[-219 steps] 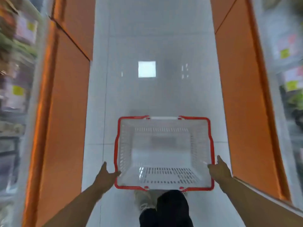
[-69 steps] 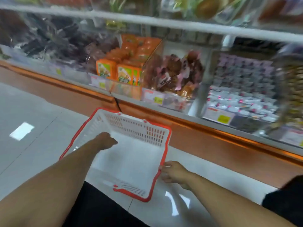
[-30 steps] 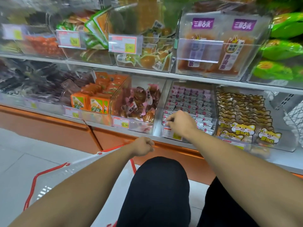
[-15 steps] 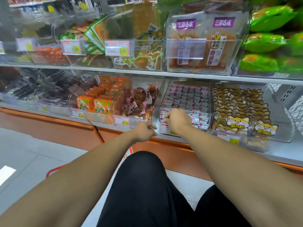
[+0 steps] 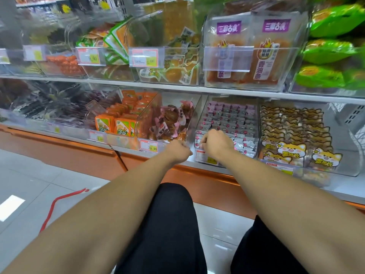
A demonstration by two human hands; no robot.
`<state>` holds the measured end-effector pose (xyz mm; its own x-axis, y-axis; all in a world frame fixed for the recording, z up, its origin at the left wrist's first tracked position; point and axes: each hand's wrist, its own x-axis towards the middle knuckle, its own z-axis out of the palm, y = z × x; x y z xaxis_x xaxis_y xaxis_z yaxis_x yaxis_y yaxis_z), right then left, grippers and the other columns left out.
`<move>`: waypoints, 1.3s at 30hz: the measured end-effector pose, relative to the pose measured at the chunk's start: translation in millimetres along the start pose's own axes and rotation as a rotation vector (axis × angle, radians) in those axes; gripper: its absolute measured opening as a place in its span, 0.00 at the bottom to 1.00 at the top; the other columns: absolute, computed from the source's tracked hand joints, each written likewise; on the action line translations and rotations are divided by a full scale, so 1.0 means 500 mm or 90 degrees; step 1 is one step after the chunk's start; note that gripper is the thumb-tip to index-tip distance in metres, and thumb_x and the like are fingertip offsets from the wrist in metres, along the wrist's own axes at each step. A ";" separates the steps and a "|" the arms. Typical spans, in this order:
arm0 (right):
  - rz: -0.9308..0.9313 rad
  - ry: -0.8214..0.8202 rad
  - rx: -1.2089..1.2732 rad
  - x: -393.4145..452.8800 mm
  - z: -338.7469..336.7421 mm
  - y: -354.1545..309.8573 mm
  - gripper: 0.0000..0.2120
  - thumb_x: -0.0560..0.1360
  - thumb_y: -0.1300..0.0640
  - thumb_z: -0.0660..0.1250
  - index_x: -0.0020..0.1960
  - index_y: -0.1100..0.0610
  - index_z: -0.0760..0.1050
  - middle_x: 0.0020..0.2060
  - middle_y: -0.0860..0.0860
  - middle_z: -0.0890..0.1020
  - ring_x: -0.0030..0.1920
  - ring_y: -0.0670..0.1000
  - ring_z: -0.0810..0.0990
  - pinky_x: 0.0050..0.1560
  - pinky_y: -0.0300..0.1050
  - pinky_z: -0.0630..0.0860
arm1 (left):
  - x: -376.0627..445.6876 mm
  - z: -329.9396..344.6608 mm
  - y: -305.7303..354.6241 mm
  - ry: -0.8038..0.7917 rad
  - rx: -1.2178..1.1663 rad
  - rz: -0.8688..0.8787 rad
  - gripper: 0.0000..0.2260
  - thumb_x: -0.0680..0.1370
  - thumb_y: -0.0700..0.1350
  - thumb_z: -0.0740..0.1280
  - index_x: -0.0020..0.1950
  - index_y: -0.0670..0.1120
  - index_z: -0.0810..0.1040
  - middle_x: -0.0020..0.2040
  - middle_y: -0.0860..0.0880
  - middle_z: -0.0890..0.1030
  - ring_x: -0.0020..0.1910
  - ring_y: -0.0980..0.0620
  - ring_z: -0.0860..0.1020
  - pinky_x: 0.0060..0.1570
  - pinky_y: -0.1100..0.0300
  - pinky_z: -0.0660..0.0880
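Right hand (image 5: 215, 144) was knuckles-up with fingers curled down into the front row of the small pink-and-white packets (image 5: 233, 119). The knuckles hid the tips, so I couldn't tell if it actually had one pinched. Packets sat in the clear bin (image 5: 198, 117) on the lower shelf. Left hand (image 5: 178, 151) was balled up just beside it at the bin's front lip, contents unclear. The upper shelf edge (image 5: 246, 91) hung over the bin, with cat-print packs (image 5: 292, 151) tight on the right. The red basket rim (image 5: 57, 202) was down on the floor, well to the left.

Both forearms are stretching forward, close together; left hand (image 5: 178, 152) and right hand (image 5: 216, 144) are curling their fingers under, knuckles up.
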<state>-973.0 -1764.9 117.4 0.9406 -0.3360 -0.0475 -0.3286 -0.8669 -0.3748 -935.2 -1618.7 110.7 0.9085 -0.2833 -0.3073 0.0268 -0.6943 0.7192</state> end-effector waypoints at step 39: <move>0.152 0.044 0.952 0.037 -0.070 0.044 0.03 0.81 0.63 0.67 0.49 0.61 0.78 0.42 0.55 0.87 0.41 0.52 0.88 0.45 0.45 0.85 | 0.034 -0.006 0.013 0.029 -0.620 0.124 0.13 0.75 0.37 0.75 0.57 0.38 0.79 0.49 0.40 0.87 0.46 0.46 0.86 0.42 0.62 0.82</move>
<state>-965.7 -1802.8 140.6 0.8597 -0.4636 -0.2147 -0.0422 0.3543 -0.9342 -918.4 -1626.0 112.1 0.9482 -0.2942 -0.1198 0.1876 0.2143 0.9586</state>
